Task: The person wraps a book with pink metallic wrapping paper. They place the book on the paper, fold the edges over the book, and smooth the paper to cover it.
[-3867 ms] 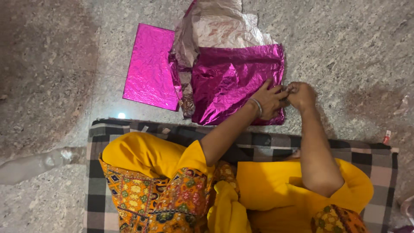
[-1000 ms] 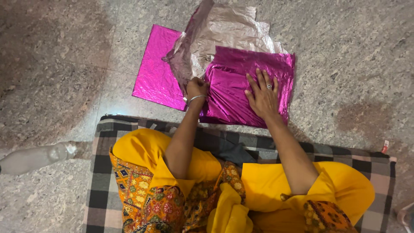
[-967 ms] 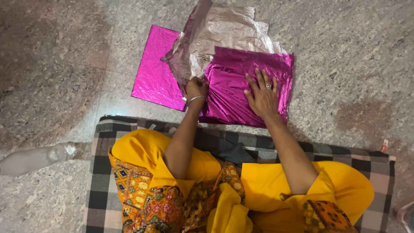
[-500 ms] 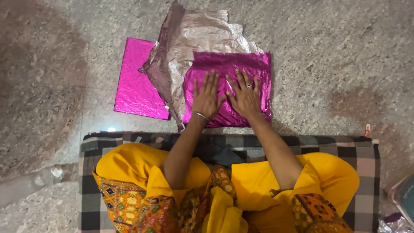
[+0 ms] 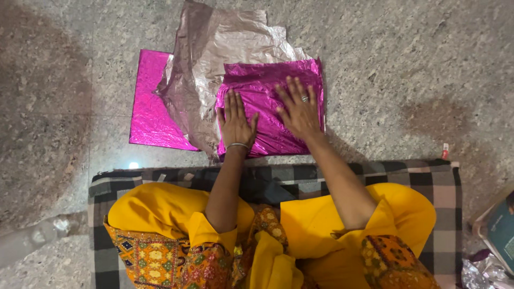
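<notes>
A parcel wrapped in shiny magenta foil paper (image 5: 267,80) lies on the stone floor in front of me. My left hand (image 5: 235,122) rests flat on its left half, fingers together, a bangle at the wrist. My right hand (image 5: 297,109), wearing a ring, lies flat with spread fingers on the right half. Both palms press on the wrapping and hold nothing. A crumpled loose sheet of the same foil, silvery side up (image 5: 214,48), sticks out from behind and left of the parcel.
A second flat magenta-wrapped packet (image 5: 148,101) lies to the left, partly under the loose sheet. I sit on a checked mat (image 5: 407,176). A small red item (image 5: 445,151) lies by the mat's right corner; a dark box (image 5: 498,227) sits at the right edge.
My left hand let go of the foil's left edge and came to lie flat on the parcel. Both hands then slid apart across the top. Earlier both hands worked at the right edge.
</notes>
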